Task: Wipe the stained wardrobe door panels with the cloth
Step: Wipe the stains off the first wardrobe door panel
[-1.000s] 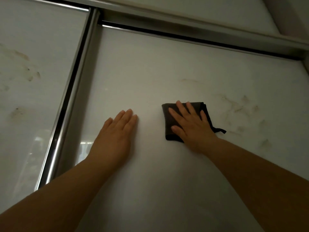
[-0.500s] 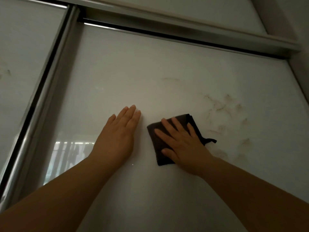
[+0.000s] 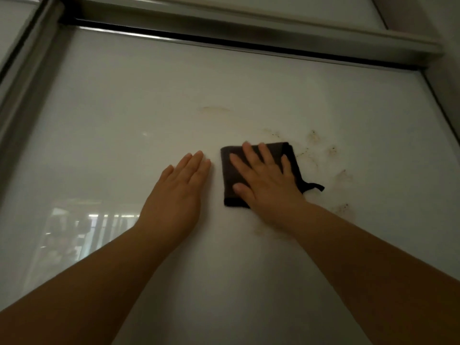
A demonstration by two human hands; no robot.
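Since a moment ago: right hand [image 3: 268, 185] and the cloth [image 3: 230, 175] have slid up and to the right on the door panel [image 3: 124, 125], so the cloth's top right corner now sits right at the speckled stains; left hand hasn't really budged.
Cloth: dark, folded into a rough square, lying flat on the white panel about mid-width, a bit right of centre, well below the top edge. Little loop tag [image 3: 315, 187] sticking out on its right side.
Right hand: palm down on the cloth, fingers spread out and straight, pressing it against the panel, not gripping or bunching it.
Left hand [image 3: 178, 192]: flat on the bare panel just left of the cloth, fingers straight and close together, holding nothing. Small gap between its fingertips and the cloth's left edge.
Stains [image 3: 323, 150]: brownish specks and smears to the right of the cloth, running toward the panel's right edge, plus some lower down by the right wrist. One faint yellowish streak [image 3: 214, 109] above the cloth.
Frame: metal rail [image 3: 224, 43] along the panel's top edge.
Glossy bit: reflection of blinds [image 3: 99, 232] near the panel's lower left.
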